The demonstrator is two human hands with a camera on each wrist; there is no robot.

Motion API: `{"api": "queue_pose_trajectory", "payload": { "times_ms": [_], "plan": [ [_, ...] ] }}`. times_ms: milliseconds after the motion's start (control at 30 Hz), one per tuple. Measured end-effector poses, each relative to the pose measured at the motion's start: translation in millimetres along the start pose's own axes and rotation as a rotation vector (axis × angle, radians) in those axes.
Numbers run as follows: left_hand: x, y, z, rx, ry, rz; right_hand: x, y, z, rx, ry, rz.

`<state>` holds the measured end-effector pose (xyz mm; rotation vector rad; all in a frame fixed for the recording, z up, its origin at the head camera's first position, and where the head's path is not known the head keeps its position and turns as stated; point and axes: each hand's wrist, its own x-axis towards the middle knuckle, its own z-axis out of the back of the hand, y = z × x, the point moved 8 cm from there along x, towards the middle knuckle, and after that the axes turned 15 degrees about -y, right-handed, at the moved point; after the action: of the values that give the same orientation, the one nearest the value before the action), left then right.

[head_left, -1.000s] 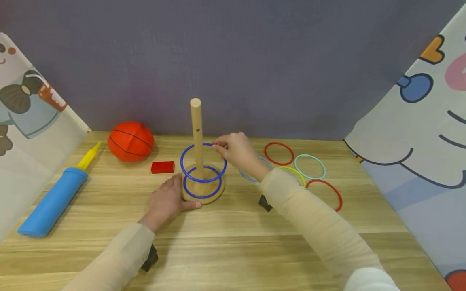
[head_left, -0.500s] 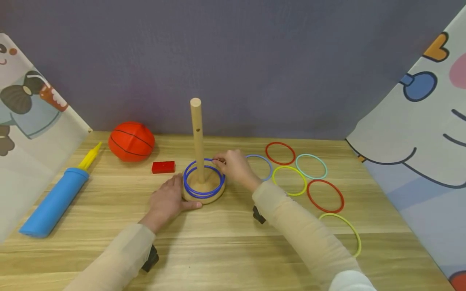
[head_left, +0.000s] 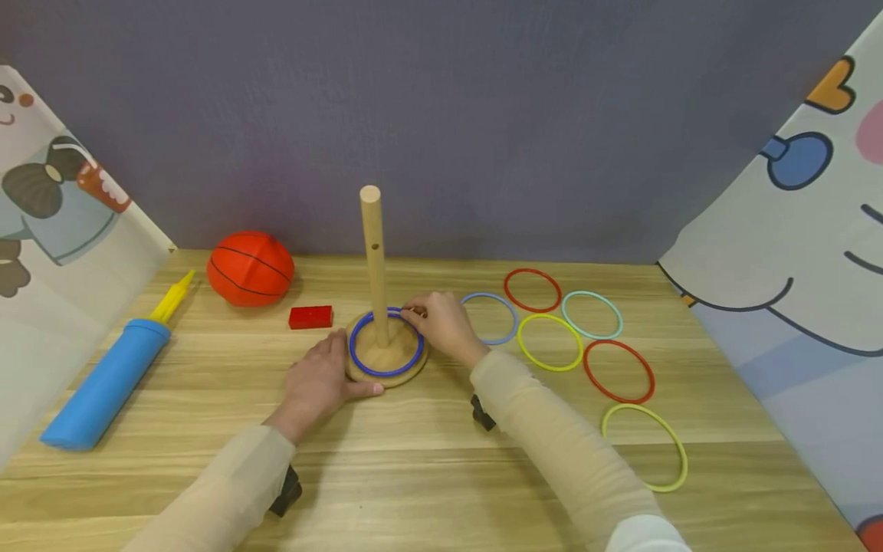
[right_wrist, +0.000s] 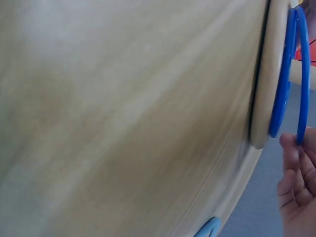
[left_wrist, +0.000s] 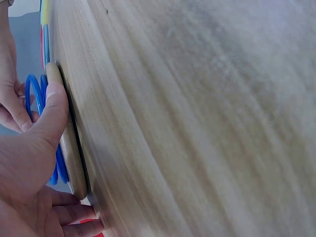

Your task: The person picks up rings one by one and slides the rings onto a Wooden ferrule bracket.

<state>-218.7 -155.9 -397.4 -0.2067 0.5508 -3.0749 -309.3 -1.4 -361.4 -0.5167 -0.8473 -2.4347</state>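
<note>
A wooden peg stands upright on a round base. Two blue rings encircle it low down; the lower ring lies at the base. The upper ring is tilted, raised at the right hand's side. My right hand pinches that upper ring at its far right edge between thumb and fingertips. On the base's left side, my left hand rests with fingers and thumb extended along the rim. Its thumb touches the near edge in the left wrist view.
To the right lie loose rings: light blue, red, yellow, turquoise, another red and yellow-green. Left are a red block, an orange-red ball and a blue pump. A grey wall stands behind.
My right hand has lowered the upper blue ring down around the peg, close to the lower ring. My left hand has stayed at the base.
</note>
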Motion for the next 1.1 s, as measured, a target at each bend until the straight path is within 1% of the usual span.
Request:
{"api": "queue_pose_trajectory", "payload": {
  "times_ms": [200, 433, 633, 733, 867, 1000, 1100],
  "plan": [
    [-0.8, -0.3, -0.1, 0.001, 0.006, -0.007, -1.2, -2.6, -5.8, 0.01, 0.019, 0.004],
    [-0.7, -0.1, 0.4, 0.004, 0.007, -0.002, -2.7, -8.3, -14.3, 0.011, 0.061, -0.04],
    [-0.4, -0.7, 0.3, 0.009, 0.004, -0.004, -3.9, -10.5, -14.6, 0.019, 0.112, -0.058],
    [-0.4, -2.0, 0.0, 0.004, 0.003, -0.009, -5.2, -13.1, -9.1, 0.014, 0.147, -0.081],
    [-0.3, -3.6, 0.4, -0.008, 0.002, -0.017, -6.6, -16.0, 5.1, 0.001, 0.183, -0.112],
    [0.2, -2.3, 0.5, -0.011, 0.007, -0.018, -8.2, -15.8, 22.3, 0.022, 0.2, -0.098],
    [-0.1, -0.9, 0.2, -0.016, 0.008, -0.016, -11.4, -14.7, 37.0, 0.051, 0.194, -0.074]
  ]
}}
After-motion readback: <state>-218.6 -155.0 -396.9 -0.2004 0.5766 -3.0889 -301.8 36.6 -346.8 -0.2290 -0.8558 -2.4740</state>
